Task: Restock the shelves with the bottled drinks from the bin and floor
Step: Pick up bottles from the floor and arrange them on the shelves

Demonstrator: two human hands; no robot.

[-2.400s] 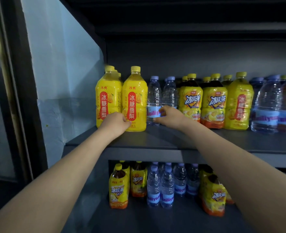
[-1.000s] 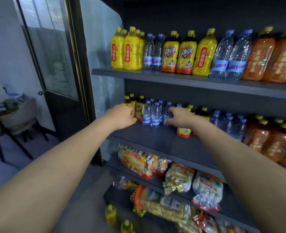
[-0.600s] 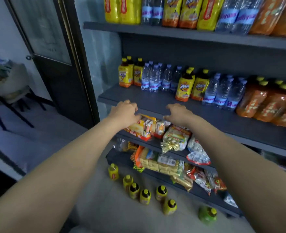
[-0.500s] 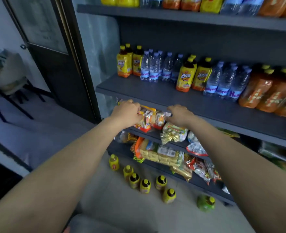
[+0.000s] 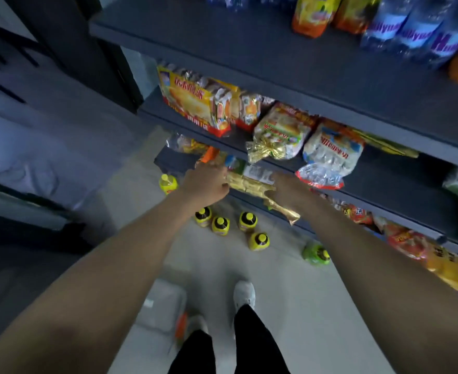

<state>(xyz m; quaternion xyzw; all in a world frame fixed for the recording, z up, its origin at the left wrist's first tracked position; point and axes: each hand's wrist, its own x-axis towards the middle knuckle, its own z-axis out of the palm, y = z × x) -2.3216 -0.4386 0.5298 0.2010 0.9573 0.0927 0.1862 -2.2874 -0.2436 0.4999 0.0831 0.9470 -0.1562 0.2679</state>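
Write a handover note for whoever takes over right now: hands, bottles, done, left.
Hands: left hand and right hand both empty, reaching down in front of the snack shelves.
On the floor, upright: one yellow bottle, four dark bottles with yellow caps, one green bottle.
Done: drinks shelf above holds tea bottles and water bottles.
Left: shelve the six floor bottles.

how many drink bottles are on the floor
6. One yellow bottle sits by the bottom shelf's left end. Four yellow-capped bottles cluster between the arms. One green bottle lies further right. The left arm may hide more.
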